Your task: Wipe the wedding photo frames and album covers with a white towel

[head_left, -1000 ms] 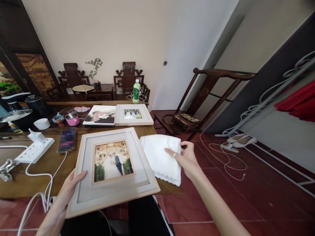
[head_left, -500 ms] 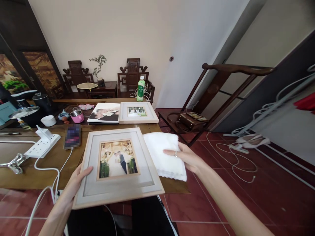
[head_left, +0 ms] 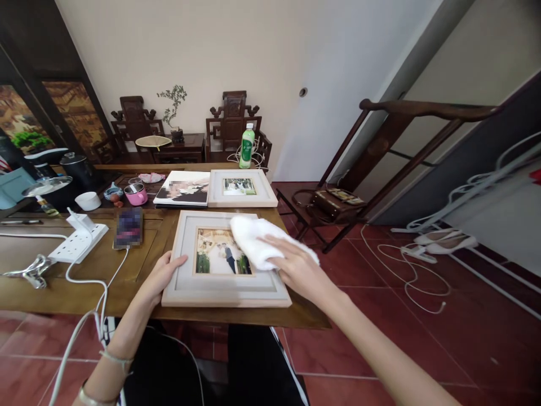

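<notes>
A large pale picture frame with a wedding photo lies flat on the wooden table in front of me. My left hand rests on its left edge, fingers laid over the frame. My right hand lies flat on a white cloth, pressing it onto the frame's right side and part of the photo.
Behind it lie a smaller frame and a photo book. A phone, a white power strip with cables, a pink cup and a kettle are at the left. A dark wooden chair with a bag stands right of the table.
The frame was tilted up in my left hand and now lies flat on the table. My right hand picked up the cloth from beside the frame and brought it onto the frame.
</notes>
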{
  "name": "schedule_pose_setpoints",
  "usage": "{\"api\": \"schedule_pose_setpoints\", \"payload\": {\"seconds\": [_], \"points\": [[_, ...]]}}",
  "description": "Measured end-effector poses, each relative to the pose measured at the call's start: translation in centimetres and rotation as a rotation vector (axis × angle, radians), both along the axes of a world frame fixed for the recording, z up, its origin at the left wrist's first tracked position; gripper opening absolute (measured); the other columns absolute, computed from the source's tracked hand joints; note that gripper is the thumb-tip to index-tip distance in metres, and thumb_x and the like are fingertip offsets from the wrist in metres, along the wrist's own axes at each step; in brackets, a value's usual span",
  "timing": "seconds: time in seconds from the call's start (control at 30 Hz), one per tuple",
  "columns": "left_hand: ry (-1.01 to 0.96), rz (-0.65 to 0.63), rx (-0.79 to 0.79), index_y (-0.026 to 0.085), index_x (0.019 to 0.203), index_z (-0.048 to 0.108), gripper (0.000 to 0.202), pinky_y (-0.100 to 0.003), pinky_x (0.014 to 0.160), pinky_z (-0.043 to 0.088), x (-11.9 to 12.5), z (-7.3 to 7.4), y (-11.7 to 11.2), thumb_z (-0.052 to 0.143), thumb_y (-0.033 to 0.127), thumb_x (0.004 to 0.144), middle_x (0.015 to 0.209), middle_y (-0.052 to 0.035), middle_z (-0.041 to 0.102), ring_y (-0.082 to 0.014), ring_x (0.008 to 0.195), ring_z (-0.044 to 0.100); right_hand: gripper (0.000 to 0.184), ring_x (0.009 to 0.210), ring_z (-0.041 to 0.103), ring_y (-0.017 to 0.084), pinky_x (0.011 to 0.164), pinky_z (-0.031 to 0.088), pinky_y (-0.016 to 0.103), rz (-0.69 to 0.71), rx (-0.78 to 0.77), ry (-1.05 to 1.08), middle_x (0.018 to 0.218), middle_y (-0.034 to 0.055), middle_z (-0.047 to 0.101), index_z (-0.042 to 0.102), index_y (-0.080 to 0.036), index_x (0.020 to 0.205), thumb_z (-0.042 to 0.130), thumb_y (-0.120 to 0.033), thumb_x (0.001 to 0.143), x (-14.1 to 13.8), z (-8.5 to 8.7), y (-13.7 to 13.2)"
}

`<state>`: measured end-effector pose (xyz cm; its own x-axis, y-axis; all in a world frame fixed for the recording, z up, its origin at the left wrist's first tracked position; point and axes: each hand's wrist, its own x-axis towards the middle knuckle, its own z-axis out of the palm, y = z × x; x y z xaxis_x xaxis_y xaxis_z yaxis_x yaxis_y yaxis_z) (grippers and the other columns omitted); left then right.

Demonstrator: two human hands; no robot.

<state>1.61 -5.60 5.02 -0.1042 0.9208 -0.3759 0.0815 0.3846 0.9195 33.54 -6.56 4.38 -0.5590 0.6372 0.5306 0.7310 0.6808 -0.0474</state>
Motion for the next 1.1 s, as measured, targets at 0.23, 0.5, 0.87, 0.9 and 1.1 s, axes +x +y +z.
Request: {"api": "schedule_pose_setpoints", "payload": {"seconds": [0.23, 0.5, 0.87, 0.9, 1.1], "points": [[0.931, -0.197, 0.2, 0.011, 0.094, 0.066, 0.046, -0.049, 0.09, 0.045, -0.4, 0.4, 1.7, 0.052, 0.053, 0.081, 0.099, -0.0198, 0.069, -0.039, 0.103, 0.062, 0.037, 0.134, 0.038, 0.034, 0.105, 0.036, 0.059, -0.054, -0.143, 0.105, 0.137, 0.0146, 0.052, 0.07, -0.015, 0.084, 0.045, 0.003, 0.063, -1.9, -2.6, 1.4], [0.715, -0.308, 0.739, 0.015, 0.143, 0.034, 0.06, -0.044, 0.117, 0.02, -0.5, -2.2, 2.9, 0.043, 0.017, 0.084, 0.154, -0.014, 0.023, -0.025, 0.143, 0.022, 0.041, 0.13, 0.043, 0.031, 0.106, 0.039, 0.049, -0.154, -0.119, 0.174, 0.135, 0.0164, 0.053, 0.067, -0.014, 0.099, 0.045, 0.001, 0.068, -1.6, -2.5, 2.9], [0.799, -0.458, 0.782, 0.012, 0.13, 0.053, 0.051, -0.053, 0.116, 0.02, -0.4, -2.8, 3.6, 0.037, 0.008, 0.082, 0.147, -0.0131, 0.04, -0.029, 0.145, 0.015, 0.059, 0.134, 0.033, 0.035, 0.103, 0.03, 0.062, -0.231, -0.156, -0.125, 0.14, 0.015, 0.049, 0.063, -0.014, 0.117, 0.037, 0.008, 0.069, -3.7, -1.0, 9.5], [0.82, -0.455, 0.783, 0.012, 0.129, 0.053, 0.051, -0.053, 0.116, 0.02, -0.3, -2.8, 3.6, 0.037, 0.006, 0.081, 0.147, -0.0135, 0.04, -0.0294, 0.145, 0.016, 0.058, 0.134, 0.032, 0.035, 0.103, 0.03, 0.061, -0.236, -0.142, -0.137, 0.14, 0.0145, 0.049, 0.063, -0.015, 0.118, 0.038, 0.008, 0.07, -3.8, -1.0, 9.4], [0.799, -0.474, 0.868, 0.014, 0.126, 0.055, 0.053, -0.044, 0.111, 0.033, 0.1, -1.9, 3.3, 0.036, 0.002, 0.078, 0.128, -0.013, 0.055, -0.0239, 0.128, 0.046, 0.056, 0.134, 0.034, 0.034, 0.104, 0.03, 0.059, -0.251, -0.102, -0.165, 0.141, 0.0122, 0.049, 0.062, -0.018, 0.119, 0.043, 0.004, 0.072, -3.8, -1.2, 8.8]]}}
